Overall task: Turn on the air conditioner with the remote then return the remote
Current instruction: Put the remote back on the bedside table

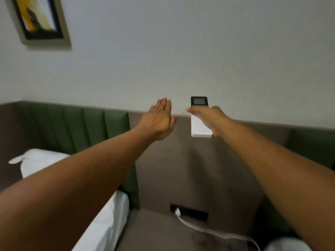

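A white remote [199,124] with a black top and a small grey screen stands upright against the wall, at the line where the pale wall meets the brown padded panel. My right hand [211,117] is wrapped around its right side, thumb lying across the front just under the screen. My left hand [159,120] is stretched out flat beside it, to the left, fingers together and holding nothing. No air conditioner is in view.
A green padded headboard [76,127] runs along the left, with a white pillow [39,163] and white bedsheet [105,223] below it. A black socket strip [190,212] holds a white plug and cable [213,232]. A framed picture [41,19] hangs at top left.
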`<act>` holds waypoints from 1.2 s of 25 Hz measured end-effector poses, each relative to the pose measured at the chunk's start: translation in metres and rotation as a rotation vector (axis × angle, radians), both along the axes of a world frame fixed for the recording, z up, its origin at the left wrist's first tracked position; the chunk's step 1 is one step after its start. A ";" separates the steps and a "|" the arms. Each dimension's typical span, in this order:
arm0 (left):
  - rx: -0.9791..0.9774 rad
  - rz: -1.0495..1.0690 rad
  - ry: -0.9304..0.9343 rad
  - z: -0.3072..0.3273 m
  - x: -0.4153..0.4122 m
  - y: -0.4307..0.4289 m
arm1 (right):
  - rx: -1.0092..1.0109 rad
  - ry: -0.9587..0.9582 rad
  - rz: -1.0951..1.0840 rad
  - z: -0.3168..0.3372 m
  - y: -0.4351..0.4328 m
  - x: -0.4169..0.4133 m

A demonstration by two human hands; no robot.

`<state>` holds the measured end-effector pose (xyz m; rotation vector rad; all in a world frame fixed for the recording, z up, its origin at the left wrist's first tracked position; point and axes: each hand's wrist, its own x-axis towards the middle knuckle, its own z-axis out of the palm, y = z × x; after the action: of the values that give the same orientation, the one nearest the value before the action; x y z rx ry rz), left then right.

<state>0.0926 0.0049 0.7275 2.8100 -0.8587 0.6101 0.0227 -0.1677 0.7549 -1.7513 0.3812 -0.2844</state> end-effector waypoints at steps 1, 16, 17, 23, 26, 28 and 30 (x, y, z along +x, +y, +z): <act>0.012 -0.048 0.061 -0.028 0.007 -0.017 | -0.009 0.031 -0.038 -0.030 -0.012 0.004; 0.373 -0.083 0.700 -0.672 -0.047 -0.022 | -0.179 0.667 -0.264 -0.746 0.005 -0.049; 0.384 -0.075 0.719 -0.692 -0.051 -0.017 | -0.273 0.701 -0.253 -0.767 0.007 -0.050; 0.367 -0.084 0.810 -0.765 -0.074 -0.005 | -0.645 0.777 -0.137 -0.840 -0.003 -0.032; 0.346 -0.100 0.797 -0.775 -0.071 -0.004 | -0.765 0.774 -0.128 -0.858 -0.008 -0.019; 0.328 -0.102 0.792 -0.776 -0.065 -0.005 | -0.841 0.782 -0.134 -0.864 -0.007 -0.015; 0.328 -0.096 0.791 -0.774 -0.064 -0.005 | -0.875 0.788 -0.153 -0.869 -0.004 -0.013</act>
<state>0.0287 -0.0005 -0.0462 2.8429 -0.9470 -0.6839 0.0095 -0.1716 -0.1137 -2.6722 1.0760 0.1961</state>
